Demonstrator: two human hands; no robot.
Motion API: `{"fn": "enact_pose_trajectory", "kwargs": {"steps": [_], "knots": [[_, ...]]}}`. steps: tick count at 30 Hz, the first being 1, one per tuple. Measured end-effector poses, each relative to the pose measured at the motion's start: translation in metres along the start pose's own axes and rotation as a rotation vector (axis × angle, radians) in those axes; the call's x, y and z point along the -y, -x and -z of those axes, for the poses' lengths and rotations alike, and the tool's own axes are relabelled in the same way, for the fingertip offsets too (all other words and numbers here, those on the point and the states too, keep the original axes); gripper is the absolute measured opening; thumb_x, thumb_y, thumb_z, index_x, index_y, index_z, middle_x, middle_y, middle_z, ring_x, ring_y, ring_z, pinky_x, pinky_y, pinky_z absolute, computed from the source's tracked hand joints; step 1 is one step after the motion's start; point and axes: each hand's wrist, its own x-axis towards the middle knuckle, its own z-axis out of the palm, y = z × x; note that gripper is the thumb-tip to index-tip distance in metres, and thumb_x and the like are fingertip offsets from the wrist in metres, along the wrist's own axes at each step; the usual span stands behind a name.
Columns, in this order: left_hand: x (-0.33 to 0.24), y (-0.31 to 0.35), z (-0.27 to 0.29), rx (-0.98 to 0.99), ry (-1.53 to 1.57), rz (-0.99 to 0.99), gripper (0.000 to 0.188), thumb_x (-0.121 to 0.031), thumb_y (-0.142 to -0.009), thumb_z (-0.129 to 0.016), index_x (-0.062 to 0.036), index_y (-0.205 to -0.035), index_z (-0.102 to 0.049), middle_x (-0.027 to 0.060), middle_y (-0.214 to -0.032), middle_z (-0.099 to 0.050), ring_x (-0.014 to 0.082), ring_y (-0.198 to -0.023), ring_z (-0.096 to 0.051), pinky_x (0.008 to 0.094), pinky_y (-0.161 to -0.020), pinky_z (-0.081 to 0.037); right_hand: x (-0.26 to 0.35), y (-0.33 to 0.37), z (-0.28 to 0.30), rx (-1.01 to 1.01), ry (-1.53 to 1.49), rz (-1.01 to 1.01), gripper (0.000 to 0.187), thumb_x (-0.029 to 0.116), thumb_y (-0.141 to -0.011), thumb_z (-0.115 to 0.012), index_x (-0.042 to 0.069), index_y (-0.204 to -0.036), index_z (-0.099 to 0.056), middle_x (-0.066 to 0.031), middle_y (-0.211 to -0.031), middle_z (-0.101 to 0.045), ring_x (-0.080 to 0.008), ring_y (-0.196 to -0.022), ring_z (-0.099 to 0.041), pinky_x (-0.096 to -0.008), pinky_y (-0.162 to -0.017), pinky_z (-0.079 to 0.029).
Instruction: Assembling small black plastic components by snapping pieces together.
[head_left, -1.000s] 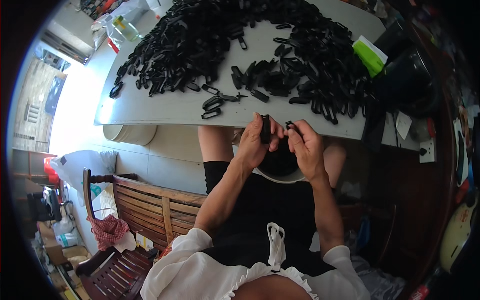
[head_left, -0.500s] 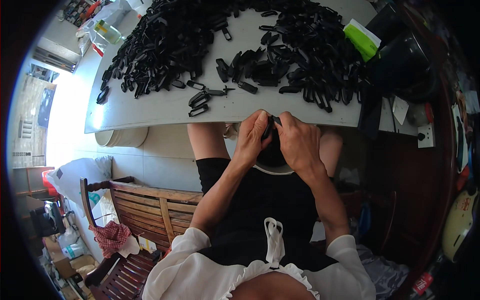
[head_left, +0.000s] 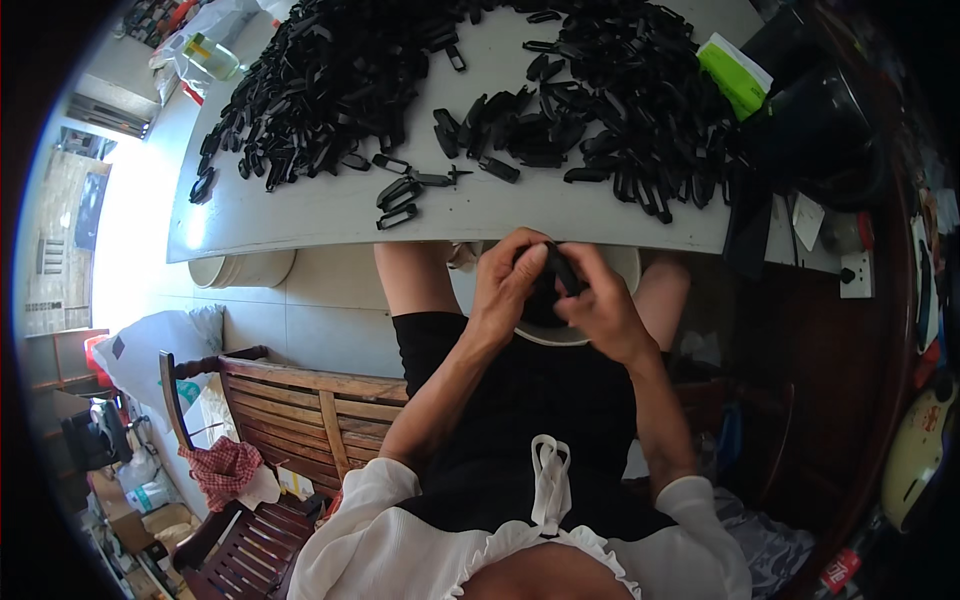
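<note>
A pale grey table (head_left: pixel 490 222) carries the work, its front edge running just in front of the person's hands, so everything on it can probably be reached from that side. The broad left pile of black parts (head_left: pixel 320 110) spreads from the far edge toward the left front corner, while the right pile (head_left: pixel 650 130) lies toward the right edge; the bare gap between them may serve to keep two lots apart. Partly under the front edge, between the knees, stands a white-rimmed bucket (head_left: pixel 555 338), perhaps put there to catch what drops; its dark contents cannot be made out. Over it, the left hand (head_left: pixel 508 285) and right hand (head_left: pixel 602 308) are together, thumbs and fingers closed on the same spot, likely so that one steadies while the other works. Near the table's right edge leans a green-and-white packet (head_left: pixel 735 78), apparently out of the way. A few loose parts (head_left: pixel 397 216) lie close to the front edge, left of centre. Smallest is the black piece (head_left: pixel 566 272), pinched between both hands just off that edge; whether it is one part or two cannot be told.
</note>
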Motion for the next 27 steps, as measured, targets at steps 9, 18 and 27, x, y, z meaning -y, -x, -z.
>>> {"fn": "enact_pose_trajectory", "kwargs": {"steps": [9, 18, 27], "knots": [[0.000, 0.007, -0.003, 0.153, 0.255, -0.055, 0.030, -0.028, -0.088, -0.064, -0.0039, -0.105, -0.065, 0.0063, -0.107, -0.051, 0.0097, -0.083, -0.050, 0.0209, -0.066, -0.043, -0.031, 0.006, -0.002, 0.127, -0.761, -0.003, 0.041, 0.031, -0.090, -0.061, -0.002, -0.113, -0.053, -0.0038, -0.079, -0.055, -0.0073, -0.056, -0.049, -0.0178, -0.042, -0.041], [-0.012, -0.003, 0.018, 0.223, 0.528, 0.358, 0.062, -0.051, -0.099, -0.022, -0.0020, -0.119, -0.056, 0.0050, -0.097, -0.056, 0.0095, -0.060, -0.034, 0.0222, -0.056, -0.029, -0.045, 0.009, 0.002, -0.127, 0.963, 0.026, 0.025, 0.021, -0.087, -0.066, -0.002, -0.091, -0.058, -0.0037, -0.070, -0.058, -0.0096, -0.055, -0.055, -0.0251, -0.045, -0.042], [-0.005, 0.011, -0.014, -0.031, -0.024, 0.070, 0.067, -0.053, -0.099, -0.013, -0.0066, -0.141, -0.037, 0.0055, -0.111, -0.054, 0.0151, -0.101, -0.048, 0.0270, -0.091, -0.036, 0.004, -0.015, -0.023, -0.172, -0.311, -0.077, 0.023, 0.012, -0.082, -0.070, -0.001, -0.097, -0.059, -0.0050, -0.078, -0.057, -0.0108, -0.063, -0.056, -0.0231, -0.053, -0.046]]}}
